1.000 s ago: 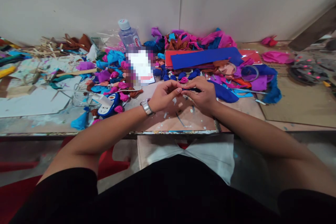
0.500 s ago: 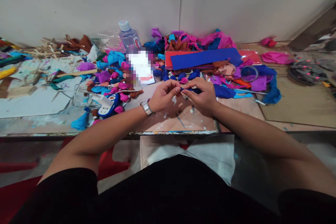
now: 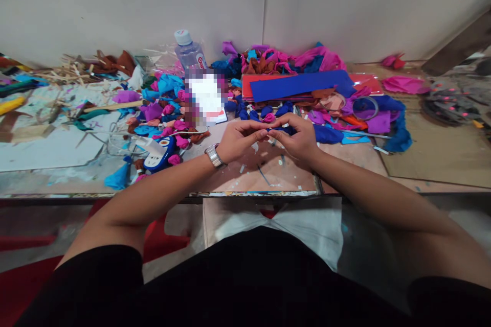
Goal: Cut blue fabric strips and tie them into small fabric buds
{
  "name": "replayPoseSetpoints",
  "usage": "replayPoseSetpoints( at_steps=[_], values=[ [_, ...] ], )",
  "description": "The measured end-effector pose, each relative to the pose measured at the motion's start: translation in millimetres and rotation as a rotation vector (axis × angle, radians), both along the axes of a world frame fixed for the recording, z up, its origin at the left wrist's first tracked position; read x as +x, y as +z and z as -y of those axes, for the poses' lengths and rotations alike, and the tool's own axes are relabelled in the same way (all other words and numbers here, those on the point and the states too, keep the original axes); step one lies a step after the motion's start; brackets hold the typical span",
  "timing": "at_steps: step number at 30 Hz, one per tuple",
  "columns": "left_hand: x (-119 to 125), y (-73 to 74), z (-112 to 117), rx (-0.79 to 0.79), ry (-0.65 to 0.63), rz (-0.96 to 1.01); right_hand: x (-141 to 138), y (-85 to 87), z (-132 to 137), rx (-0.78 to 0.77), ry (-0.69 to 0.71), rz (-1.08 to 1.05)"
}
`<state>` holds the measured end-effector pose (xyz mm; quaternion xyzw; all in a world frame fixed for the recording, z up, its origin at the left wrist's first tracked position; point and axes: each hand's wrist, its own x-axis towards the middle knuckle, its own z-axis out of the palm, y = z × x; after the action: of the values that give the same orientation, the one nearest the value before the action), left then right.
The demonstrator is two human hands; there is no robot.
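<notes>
Over the table's front middle, my left hand (image 3: 242,138) and my right hand (image 3: 294,135) meet fingertip to fingertip. Both are closed in a pinch, thumbs against forefingers. A small piece of dark blue crepe paper (image 3: 273,131) shows between them, mostly covered by the fingers. Just beyond lie several dark blue and pink twisted paper buds (image 3: 268,117). A larger dark blue crumpled strip (image 3: 328,134) lies right of my right hand. A metal-banded watch (image 3: 215,156) is on my left wrist.
A phone (image 3: 207,94), a water bottle (image 3: 190,51) and a blue power socket (image 3: 161,156) with white cables stand to the left. A blue paper strip (image 3: 303,85) lies on red sheets behind. Rolls of tape (image 3: 365,107) and cardboard (image 3: 433,153) are at right.
My fingertips have drawn closer together, and the left fingers are now straighter against the right ones. Less of the blue paper shows. Everything on the table stays put.
</notes>
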<state>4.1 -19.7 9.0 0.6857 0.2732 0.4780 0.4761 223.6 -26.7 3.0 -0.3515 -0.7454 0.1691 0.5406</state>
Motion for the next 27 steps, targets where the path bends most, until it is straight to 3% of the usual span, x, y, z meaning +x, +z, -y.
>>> replayPoseSetpoints(
  at_steps=[14, 19, 27],
  values=[
    [2.9, -0.2, -1.5, -0.095, -0.047, 0.054, -3.1, 6.3, 2.9, -0.037, 0.031, 0.011],
    [1.6, 2.8, 0.3, -0.106, -0.030, 0.037, -2.8, 5.5, 3.6, 0.023, 0.029, 0.017],
    [1.4, -0.6, -0.1, -0.093, 0.033, -0.018, -3.3, 2.8, 3.2, -0.044, -0.046, 0.031]
  ],
)
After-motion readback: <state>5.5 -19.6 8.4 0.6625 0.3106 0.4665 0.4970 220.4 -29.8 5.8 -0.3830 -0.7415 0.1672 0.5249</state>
